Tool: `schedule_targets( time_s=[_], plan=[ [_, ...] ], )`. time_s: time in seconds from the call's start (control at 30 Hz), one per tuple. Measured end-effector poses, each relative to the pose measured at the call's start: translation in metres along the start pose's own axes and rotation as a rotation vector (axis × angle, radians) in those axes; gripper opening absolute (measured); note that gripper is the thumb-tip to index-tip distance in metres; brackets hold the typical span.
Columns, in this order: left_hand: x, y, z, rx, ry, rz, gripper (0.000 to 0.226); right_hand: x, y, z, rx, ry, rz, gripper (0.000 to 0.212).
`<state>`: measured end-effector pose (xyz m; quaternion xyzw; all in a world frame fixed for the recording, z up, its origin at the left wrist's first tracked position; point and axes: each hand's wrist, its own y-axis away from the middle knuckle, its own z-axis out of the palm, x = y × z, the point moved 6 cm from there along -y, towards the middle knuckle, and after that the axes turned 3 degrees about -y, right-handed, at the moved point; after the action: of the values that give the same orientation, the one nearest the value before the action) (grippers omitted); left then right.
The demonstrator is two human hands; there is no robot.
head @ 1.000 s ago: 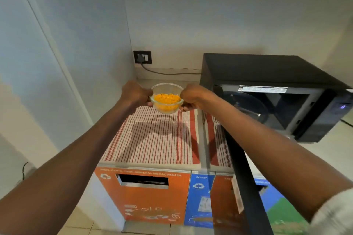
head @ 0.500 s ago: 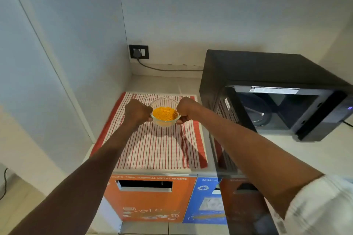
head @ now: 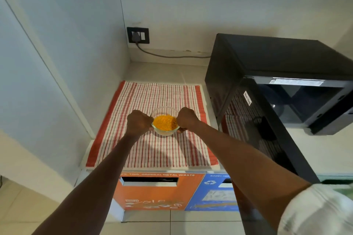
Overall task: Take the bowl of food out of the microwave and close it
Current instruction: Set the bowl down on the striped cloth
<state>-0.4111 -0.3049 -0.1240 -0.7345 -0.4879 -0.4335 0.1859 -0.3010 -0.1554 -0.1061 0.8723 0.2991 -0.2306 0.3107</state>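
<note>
Lower now than half a second back, the bowl (head: 164, 123) has come down from over the far part of the cloth (head: 152, 101) to its middle, both hands travelling with it; whether its base touches the cloth cannot be told. To the right, the microwave (head: 277, 74) stands on the worktop (head: 166, 71) with its door (head: 265, 131) swung wide toward the camera and its cavity open. Below the worktop edge sit an orange bin (head: 158, 194) and a blue bin (head: 212, 194). On the back wall, a plug fills the socket (head: 138, 35), its cable running toward the microwave. Each grip is pressed against the clear bowl of orange food: left hand (head: 139, 122) on its left rim, right hand (head: 187, 120) on its right.
</note>
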Motion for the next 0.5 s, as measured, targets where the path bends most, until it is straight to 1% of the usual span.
schedule_targets(
  time_s=[0.13,0.2,0.27,0.3,0.33,0.37,0.4,0.43,0.47,0.5],
  plan=[
    [-0.008,-0.003,0.007,-0.031,0.021,-0.005,0.022,0.009,-0.011,0.014,-0.014,-0.037,0.015,0.021],
    [-0.016,-0.007,0.01,-0.027,0.025,-0.037,0.021,0.011,-0.015,0.017,-0.012,-0.047,0.032,0.024],
    [-0.023,-0.007,0.011,-0.022,0.04,-0.083,0.024,0.012,-0.021,0.021,-0.027,-0.023,0.029,0.028],
    [-0.025,-0.011,0.014,-0.045,0.104,-0.091,0.024,0.013,-0.023,0.023,-0.033,-0.021,0.023,0.028],
    [-0.025,-0.011,0.019,-0.156,0.153,-0.102,0.021,0.013,-0.024,0.025,-0.036,-0.022,0.016,0.027],
    [-0.026,-0.015,0.023,-0.192,0.165,-0.083,0.019,0.013,-0.026,0.027,-0.037,-0.015,0.006,0.026],
    [-0.03,-0.018,0.021,-0.148,0.141,-0.076,0.017,0.012,-0.027,0.029,-0.035,0.004,-0.008,0.025],
    [-0.035,-0.019,0.017,-0.075,0.152,-0.157,0.017,0.012,-0.029,0.031,-0.029,0.026,-0.018,0.025],
    [-0.041,-0.022,0.012,0.003,0.068,-0.203,0.017,0.012,-0.031,0.033,-0.019,0.041,-0.026,0.024],
    [-0.045,-0.023,0.012,0.018,0.045,-0.236,0.019,0.012,-0.033,0.035,-0.009,0.046,-0.027,0.023]
  ],
)
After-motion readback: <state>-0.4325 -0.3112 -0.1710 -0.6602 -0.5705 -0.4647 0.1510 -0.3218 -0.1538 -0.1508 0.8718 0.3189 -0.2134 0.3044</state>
